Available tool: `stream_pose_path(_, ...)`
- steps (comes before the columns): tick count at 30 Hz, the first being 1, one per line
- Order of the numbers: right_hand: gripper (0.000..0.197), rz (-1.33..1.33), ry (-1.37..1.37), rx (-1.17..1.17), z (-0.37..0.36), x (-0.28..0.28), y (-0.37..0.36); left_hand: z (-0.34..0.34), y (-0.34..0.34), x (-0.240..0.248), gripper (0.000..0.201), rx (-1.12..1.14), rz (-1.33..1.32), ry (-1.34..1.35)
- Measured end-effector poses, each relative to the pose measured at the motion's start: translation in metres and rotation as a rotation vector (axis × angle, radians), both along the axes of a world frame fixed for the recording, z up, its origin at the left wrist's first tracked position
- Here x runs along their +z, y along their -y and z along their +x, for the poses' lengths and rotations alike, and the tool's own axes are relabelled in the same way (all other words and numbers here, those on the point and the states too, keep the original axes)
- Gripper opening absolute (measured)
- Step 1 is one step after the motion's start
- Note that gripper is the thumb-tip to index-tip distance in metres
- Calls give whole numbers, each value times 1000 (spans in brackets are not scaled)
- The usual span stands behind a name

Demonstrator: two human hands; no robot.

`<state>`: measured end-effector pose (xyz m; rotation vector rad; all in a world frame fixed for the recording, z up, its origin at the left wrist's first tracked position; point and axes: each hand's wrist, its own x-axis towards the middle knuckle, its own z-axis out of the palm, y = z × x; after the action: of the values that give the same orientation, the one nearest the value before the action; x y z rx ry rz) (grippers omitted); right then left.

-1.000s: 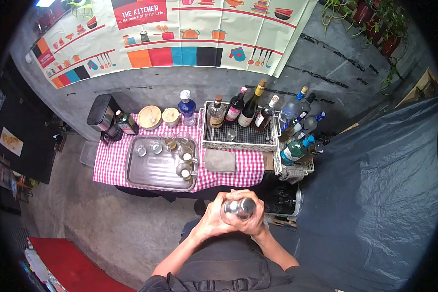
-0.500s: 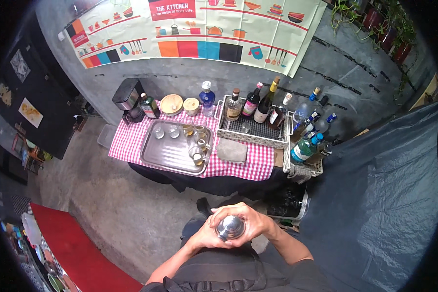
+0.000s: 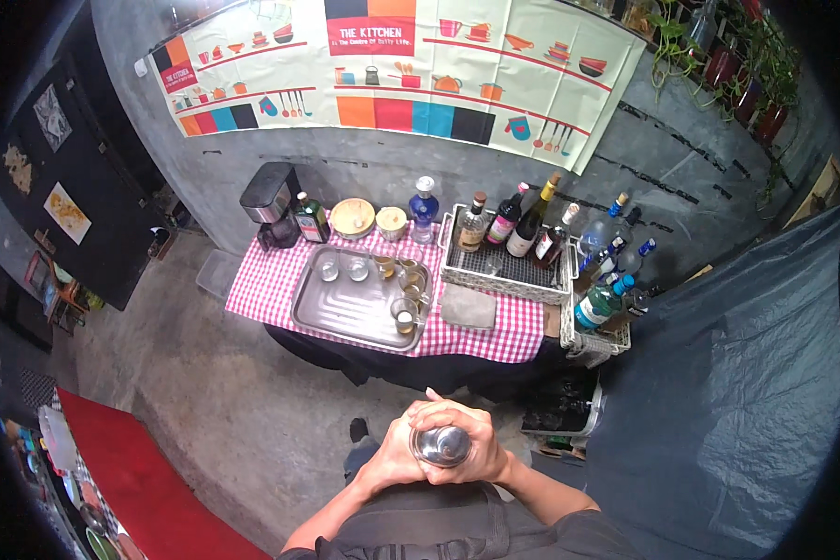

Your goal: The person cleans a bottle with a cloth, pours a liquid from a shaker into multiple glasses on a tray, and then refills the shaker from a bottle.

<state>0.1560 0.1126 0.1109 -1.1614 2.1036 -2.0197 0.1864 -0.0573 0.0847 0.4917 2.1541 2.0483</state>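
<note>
Both my hands wrap around a shiny metal shaker held close to my chest. My left hand grips its left side and my right hand covers the right side, fingers overlapping on top. Only the shaker's round metal end shows between them. Ahead and below stands a table with a red-checked cloth, well out of reach of my hands. On it lies a metal tray carrying several small glasses.
A white wire basket holds several dark bottles. A second basket at the table's right end holds clear and blue-capped bottles. A black machine, two wooden-lidded jars and a folded grey cloth are also there. Blue tarp hangs right.
The view has drawn back from the table, which now sits farther away and higher in the picture. My hands stay clasped on the shaker, now lower in the view.
</note>
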Motion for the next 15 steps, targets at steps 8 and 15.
stream_pose_path(8,69,176,14,435,-46,45,58,-27,87,9,69,-171,-94,-89)
stream_pose_path(15,61,149,111,370,-55,21,139,-29,150,-15,71,-67,181,42)
